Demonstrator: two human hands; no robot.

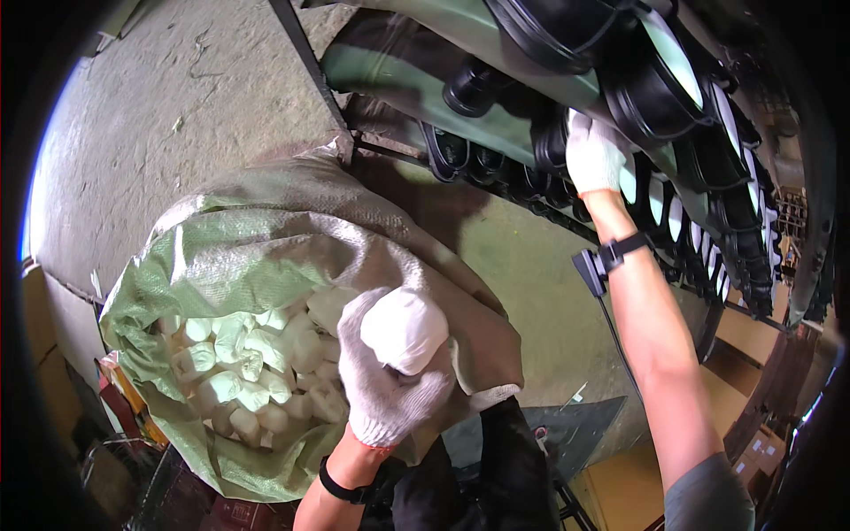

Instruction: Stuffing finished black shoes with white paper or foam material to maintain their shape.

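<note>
My left hand [390, 398], in a white knit glove, is closed round a smooth, white ball-shaped wad [407, 329]. It is above the right side of a big green woven sack [177, 283], whose mouth gapes open. Inside the sack lie many similar white wads [248, 354]; whether they are paper or thin plastic I cannot make out. My right arm stretches up to a rack of black footwear. There my gloved right hand [600, 159] is against a black shoe [551, 146], its fingertips partly hidden.
Rows of black shoes [651, 97] with pale linings fill the rack's tiers at the upper right. A dark metal bar [305, 62] of the rack rises behind the sack. Cardboard boxes [739, 341] stand at the right, and a dark flat panel [575, 434] lies near my legs.
</note>
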